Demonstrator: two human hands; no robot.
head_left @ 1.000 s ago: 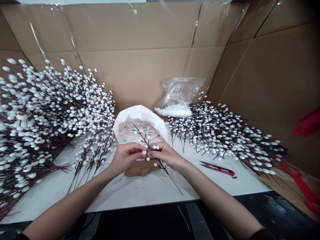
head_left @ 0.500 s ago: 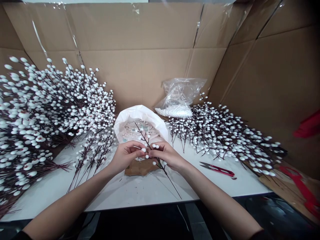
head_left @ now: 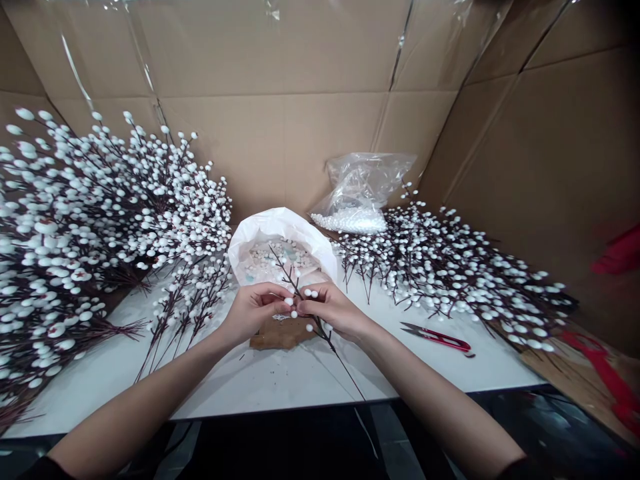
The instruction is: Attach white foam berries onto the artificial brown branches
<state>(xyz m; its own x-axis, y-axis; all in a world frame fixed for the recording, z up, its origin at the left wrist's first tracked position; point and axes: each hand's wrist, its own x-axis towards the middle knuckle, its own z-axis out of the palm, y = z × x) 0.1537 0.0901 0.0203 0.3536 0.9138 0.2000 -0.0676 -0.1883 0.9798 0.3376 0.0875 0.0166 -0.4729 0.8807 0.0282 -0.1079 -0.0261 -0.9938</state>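
A dark brown artificial berry branch (head_left: 327, 343) slants in front of me, its bare stem end pointing down toward the table's front edge. My right hand (head_left: 336, 311) is closed around its middle, thumb against the stem and several white berries about the fingers. Just left of it my left hand (head_left: 256, 309) pinches a white berry (head_left: 289, 302) between thumb and fingertips, close to the branch. Whether that berry touches the twig is hidden by the fingers. Behind both hands, an open white plastic bag (head_left: 283, 219) holds loose white berries. A piece of brown cardboard (head_left: 280, 335) lies under the hands.
Large bundles of white-berry branches (head_left: 145, 193) fill the left; more branches (head_left: 450, 267) lie right. A clear bag of white beads (head_left: 360, 217) stands behind. Red thread snips (head_left: 440, 338) rest on the white table (head_left: 240, 393). Cardboard walls (head_left: 280, 60) enclose the back and sides.
The view has tipped slightly downward. Both hands keep nearly the same hold on the branch and berry, with only a tiny shift of the fingers.
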